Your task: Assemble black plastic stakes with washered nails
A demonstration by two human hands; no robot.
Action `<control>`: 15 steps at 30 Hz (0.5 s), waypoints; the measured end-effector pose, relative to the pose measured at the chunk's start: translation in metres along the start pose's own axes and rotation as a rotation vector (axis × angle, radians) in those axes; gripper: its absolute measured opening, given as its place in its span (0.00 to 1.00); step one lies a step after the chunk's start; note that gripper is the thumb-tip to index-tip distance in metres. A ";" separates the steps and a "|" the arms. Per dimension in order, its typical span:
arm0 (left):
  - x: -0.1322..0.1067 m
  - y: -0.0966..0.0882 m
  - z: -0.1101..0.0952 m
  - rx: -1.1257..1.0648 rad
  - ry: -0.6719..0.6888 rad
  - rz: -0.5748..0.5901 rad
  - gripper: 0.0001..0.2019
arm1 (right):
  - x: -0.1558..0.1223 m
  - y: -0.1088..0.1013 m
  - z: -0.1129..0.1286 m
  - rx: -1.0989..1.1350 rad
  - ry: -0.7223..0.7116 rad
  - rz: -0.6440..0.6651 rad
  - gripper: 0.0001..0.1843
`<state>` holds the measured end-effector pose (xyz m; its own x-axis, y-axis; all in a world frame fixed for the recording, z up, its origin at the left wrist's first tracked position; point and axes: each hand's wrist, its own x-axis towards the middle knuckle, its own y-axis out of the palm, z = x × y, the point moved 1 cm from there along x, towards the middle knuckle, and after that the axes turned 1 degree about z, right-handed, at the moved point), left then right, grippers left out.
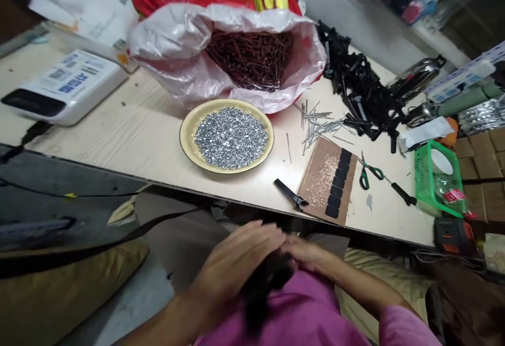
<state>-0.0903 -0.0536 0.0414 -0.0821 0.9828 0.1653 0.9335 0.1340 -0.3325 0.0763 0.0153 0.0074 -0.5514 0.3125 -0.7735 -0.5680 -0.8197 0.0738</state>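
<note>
Below the table edge (221, 192), my left hand (236, 264) lies flat, fingers together, on a dark bundle (262, 289); can't tell my right hand's (305, 254) grip.

The person wears a plain pink-magenta top (303, 309). On the right arm, a short sleeve (402, 327) of the same pink cloth ends above the elbow. Both forearms are bare, and so are the left hand (236, 267) and the right hand (305, 251). A dark, blurred strand (262, 288) lies over the top. It may be hair, but this cannot be told.
</note>
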 end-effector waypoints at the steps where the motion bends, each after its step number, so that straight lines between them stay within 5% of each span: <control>1: 0.008 0.004 -0.002 0.058 0.079 0.040 0.21 | -0.020 -0.002 -0.001 0.043 0.045 0.054 0.11; 2: 0.019 0.008 -0.003 0.141 0.161 0.081 0.23 | -0.042 -0.005 -0.001 0.089 0.081 0.107 0.09; 5: 0.059 0.023 -0.003 0.434 0.310 0.184 0.27 | -0.093 -0.025 0.009 0.202 -0.022 -0.039 0.17; 8: 0.088 0.030 -0.002 0.519 0.252 0.219 0.25 | -0.110 -0.048 0.026 0.306 -0.216 -0.280 0.24; 11: 0.099 0.029 -0.003 0.302 0.030 0.117 0.18 | -0.101 -0.064 0.045 0.295 -0.398 -0.414 0.23; 15: 0.104 0.026 -0.012 -0.428 -0.372 -0.162 0.08 | -0.078 -0.070 0.071 0.252 -0.548 -0.478 0.24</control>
<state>-0.0705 0.0501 0.0613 -0.2799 0.9431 -0.1795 0.9505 0.2985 0.0866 0.1153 0.0821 0.1074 -0.3972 0.8525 -0.3399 -0.9067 -0.4218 0.0018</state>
